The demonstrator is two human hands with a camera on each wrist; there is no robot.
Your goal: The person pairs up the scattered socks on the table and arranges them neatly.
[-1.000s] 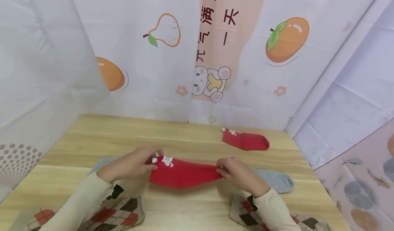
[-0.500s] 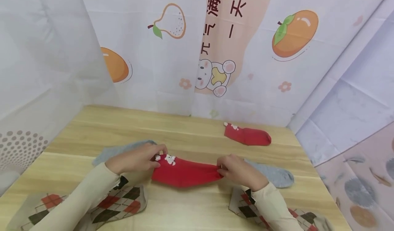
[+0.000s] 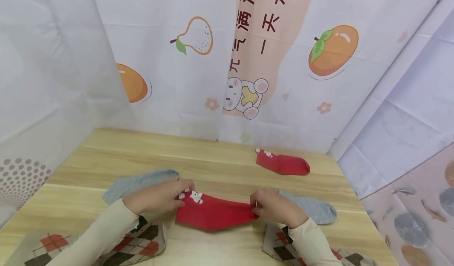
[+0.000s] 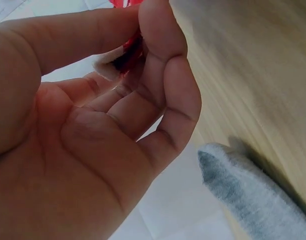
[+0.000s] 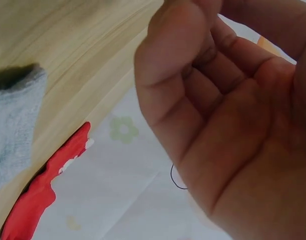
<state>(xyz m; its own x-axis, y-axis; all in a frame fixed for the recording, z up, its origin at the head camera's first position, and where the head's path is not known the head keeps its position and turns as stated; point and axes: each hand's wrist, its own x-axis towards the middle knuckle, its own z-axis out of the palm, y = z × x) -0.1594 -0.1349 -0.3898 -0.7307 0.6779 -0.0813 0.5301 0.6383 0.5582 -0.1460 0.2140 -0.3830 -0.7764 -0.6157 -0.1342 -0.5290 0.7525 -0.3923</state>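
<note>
A red sock (image 3: 216,212) with a white animal figure at its cuff is stretched between my two hands, close over the table. My left hand (image 3: 159,197) pinches the cuff end between thumb and fingers; in the left wrist view a bit of red and white shows between the fingertips. At the other end my right hand (image 3: 274,206) pinches the toe. Behind my left hand lies a grey sock (image 3: 142,182), and another grey sock (image 3: 312,207) lies partly behind my right hand. A second red sock (image 3: 283,163) rests flat farther back on the right.
Argyle socks lie under both forearms: one at the left (image 3: 142,246), one at the right (image 3: 280,244), each partly covered by a sleeve. The wooden table (image 3: 163,149) ends at a printed curtain (image 3: 170,116) behind and at the sides.
The camera view has tilted and shifted slightly. Both hands keep their grip on the red sock, which sits a little lower in view and nearer the table's front.
</note>
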